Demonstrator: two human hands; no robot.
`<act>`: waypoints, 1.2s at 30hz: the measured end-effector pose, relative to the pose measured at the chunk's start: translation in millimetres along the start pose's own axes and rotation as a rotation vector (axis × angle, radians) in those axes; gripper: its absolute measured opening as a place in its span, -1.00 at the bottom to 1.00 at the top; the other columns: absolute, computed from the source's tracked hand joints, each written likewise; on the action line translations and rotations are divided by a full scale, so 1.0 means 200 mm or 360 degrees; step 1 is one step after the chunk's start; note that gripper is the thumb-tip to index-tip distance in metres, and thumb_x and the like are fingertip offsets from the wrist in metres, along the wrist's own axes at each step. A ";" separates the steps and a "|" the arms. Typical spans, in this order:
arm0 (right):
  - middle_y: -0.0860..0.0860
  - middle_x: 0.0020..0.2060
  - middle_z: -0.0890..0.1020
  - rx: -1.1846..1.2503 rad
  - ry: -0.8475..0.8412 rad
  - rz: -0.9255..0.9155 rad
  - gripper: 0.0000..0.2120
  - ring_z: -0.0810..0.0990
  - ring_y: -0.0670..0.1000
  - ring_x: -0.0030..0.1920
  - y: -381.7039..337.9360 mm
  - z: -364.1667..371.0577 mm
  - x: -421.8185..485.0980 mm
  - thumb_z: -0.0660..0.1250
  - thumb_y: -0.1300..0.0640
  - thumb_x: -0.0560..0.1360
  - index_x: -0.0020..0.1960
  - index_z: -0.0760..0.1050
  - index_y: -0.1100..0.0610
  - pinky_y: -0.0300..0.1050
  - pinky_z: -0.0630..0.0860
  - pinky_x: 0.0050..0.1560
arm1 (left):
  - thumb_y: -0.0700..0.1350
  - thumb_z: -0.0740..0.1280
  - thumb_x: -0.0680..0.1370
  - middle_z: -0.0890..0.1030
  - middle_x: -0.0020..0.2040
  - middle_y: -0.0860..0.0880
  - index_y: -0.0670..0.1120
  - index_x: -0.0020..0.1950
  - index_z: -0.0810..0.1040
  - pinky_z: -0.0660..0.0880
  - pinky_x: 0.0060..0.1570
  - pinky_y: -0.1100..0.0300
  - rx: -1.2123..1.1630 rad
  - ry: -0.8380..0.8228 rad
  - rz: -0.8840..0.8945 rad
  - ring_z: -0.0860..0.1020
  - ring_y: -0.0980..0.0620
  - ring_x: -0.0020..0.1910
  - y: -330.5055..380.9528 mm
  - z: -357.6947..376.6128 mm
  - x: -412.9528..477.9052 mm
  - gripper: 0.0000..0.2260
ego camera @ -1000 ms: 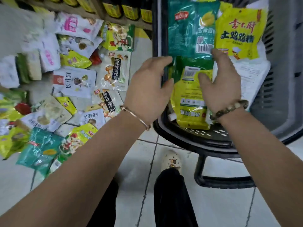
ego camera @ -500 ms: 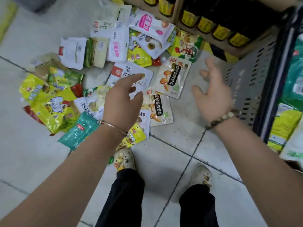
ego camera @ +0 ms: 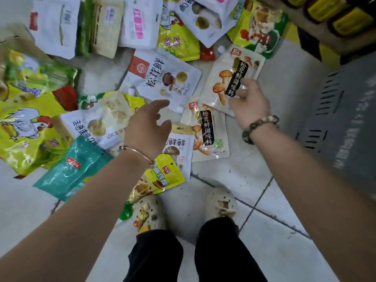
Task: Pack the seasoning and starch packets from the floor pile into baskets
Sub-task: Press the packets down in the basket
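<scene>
Several seasoning and starch packets lie in a pile on the tiled floor. My right hand point(ego camera: 251, 104) curls its fingers over the near right edge of a white mushroom seasoning packet point(ego camera: 225, 78) and pinches it while it still lies on the floor. A second, matching mushroom packet point(ego camera: 207, 131) lies just below it. My left hand point(ego camera: 148, 129) hovers with relaxed, spread fingers above a white packet with round mushrooms point(ego camera: 162, 78), holding nothing. The grey basket point(ego camera: 345, 119) shows only its slotted wall at the right edge.
A teal packet point(ego camera: 75, 169) and a yellow chicken packet point(ego camera: 26, 131) lie at the left. A small yellow packet point(ego camera: 162, 176) touches my left shoe point(ego camera: 148, 214). A shelf of dark bottles with yellow labels point(ego camera: 335, 17) stands at the top right.
The view turned from the basket to the floor pile. Both hands left the basket and dropped toward the packets; the right hand now has its fingers on the mushroom seasoning packet.
</scene>
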State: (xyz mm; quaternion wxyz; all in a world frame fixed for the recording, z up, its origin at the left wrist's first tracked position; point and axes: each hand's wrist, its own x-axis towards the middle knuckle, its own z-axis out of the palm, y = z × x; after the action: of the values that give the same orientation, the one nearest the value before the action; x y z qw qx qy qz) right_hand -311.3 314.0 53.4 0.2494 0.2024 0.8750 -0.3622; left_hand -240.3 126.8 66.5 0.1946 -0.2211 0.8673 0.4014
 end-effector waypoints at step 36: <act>-0.03 0.25 0.41 -0.0923 -0.0512 -0.1045 -0.55 0.34 0.06 0.28 0.30 0.74 0.41 0.25 -0.15 0.47 0.31 0.36 -0.04 0.00 0.20 0.28 | 0.11 0.18 0.37 0.44 0.11 0.48 0.22 0.07 0.53 0.33 0.00 0.56 0.0187 -0.0011 0.0685 0.45 0.35 0.06 -0.63 0.47 0.47 -0.69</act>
State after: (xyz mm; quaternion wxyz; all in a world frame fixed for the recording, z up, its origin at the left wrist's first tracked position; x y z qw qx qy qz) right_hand -300.1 259.3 -117.1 0.3004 -0.2221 0.9081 -0.1892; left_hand -235.7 105.9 -115.1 0.1201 -0.0178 0.9157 0.3831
